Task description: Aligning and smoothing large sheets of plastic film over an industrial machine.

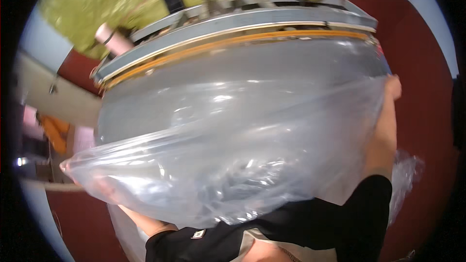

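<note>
A large sheet of clear plastic film (272, 150) stretches between my two hands across the near part of a grey flat surface (194, 92). My left hand (71, 171) is closed on the film's left corner, out past the surface's left side; part of this hand shows only through the film. At the right side my right hand (394, 86) is closed on the other end of the film, its fingers bent at the edge. The film's far edge runs slantwise from hand to hand. Its near part is bunched and wrinkled against my black shirt.
Beyond the surface runs an orange strip (233, 42) and a blue-grey metal frame (233, 20). A pink roll (114, 40) and a dark phone-like slab (172, 0) lie there, before yellow-green sheeting (111, 0). More clear plastic (407, 174) hangs at right over the red floor (417, 116).
</note>
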Demonstrator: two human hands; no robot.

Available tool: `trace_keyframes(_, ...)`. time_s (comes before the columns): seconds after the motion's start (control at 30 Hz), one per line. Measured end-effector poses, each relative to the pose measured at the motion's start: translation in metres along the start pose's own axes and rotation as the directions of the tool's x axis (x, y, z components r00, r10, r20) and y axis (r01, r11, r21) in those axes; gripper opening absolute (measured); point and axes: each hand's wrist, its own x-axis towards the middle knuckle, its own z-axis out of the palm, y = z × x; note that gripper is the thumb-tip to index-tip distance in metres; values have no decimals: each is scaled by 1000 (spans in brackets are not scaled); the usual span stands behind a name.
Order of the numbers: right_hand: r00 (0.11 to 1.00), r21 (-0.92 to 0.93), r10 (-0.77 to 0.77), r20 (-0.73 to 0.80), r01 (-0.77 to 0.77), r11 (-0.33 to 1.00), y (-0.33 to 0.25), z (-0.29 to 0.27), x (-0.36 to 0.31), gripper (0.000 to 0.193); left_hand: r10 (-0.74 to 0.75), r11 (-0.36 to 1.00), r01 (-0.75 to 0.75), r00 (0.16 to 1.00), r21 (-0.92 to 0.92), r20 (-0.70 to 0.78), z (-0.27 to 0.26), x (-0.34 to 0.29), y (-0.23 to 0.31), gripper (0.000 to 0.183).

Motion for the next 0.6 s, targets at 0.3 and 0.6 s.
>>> trace_keyframes(0.3, 996, -38, -63, -58, 60, 997, 3, 13, 9, 33, -623, 634, 755, 626, 166, -469, -140, 8, -55, 17)
trace_keyframes(0.6, 998, -33, -9, -58, 7, 999, 7, 13, 11, 31, -388, 785, -58, 730, 617, 562, 97, 3, -65, 52)
